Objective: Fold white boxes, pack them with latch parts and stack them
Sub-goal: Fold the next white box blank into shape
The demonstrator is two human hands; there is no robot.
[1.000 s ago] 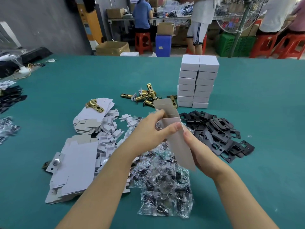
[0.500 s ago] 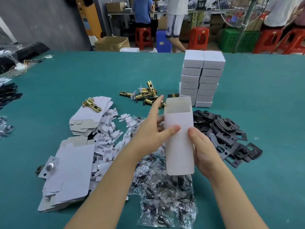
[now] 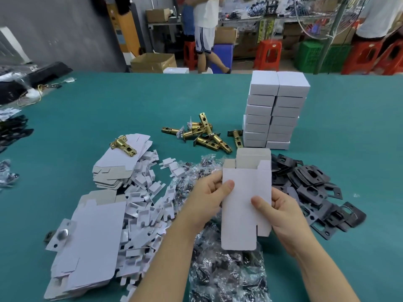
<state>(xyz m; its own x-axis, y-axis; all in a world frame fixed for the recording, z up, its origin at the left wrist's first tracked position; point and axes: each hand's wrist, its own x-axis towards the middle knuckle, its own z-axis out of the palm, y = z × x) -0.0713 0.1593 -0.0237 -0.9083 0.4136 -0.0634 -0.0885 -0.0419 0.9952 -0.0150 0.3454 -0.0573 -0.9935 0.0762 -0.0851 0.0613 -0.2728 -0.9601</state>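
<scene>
teal cloth covers the worktop [image 3: 87, 110], with red stools and cartons in the workshop behind. a second ago the carton was a skewed, half-flat sleeve twisting between my hands; half a second ago it had popped into a tube, and now it stands squared up in front of me, so the erecting part looks done and the end flaps come next, by my reckoning.

the white box [image 3: 244, 203] is held upright above the crinkly bags of small parts [image 3: 226, 277]. my left hand [image 3: 207, 199] pinches its left edge, thumb on the front face, fingers behind. my right hand [image 3: 281, 212] grips the right edge the same way. both are clamped on it, a box-width apart.

its top is open: the back flap stands tall, two side tabs stick up beside it, grey board showing inside. at the bottom the front tuck flap hangs down with rounded corners, and a small dust flap hangs at the lower right. nothing is inside that i can see.

brass latch bolts [image 3: 202, 136] lie further back, black plates [image 3: 314, 188] to my right, flat blanks [image 3: 91, 232] to my left, and the stack of finished boxes [image 3: 274, 110] stands beyond the plates, two columns wide.
</scene>
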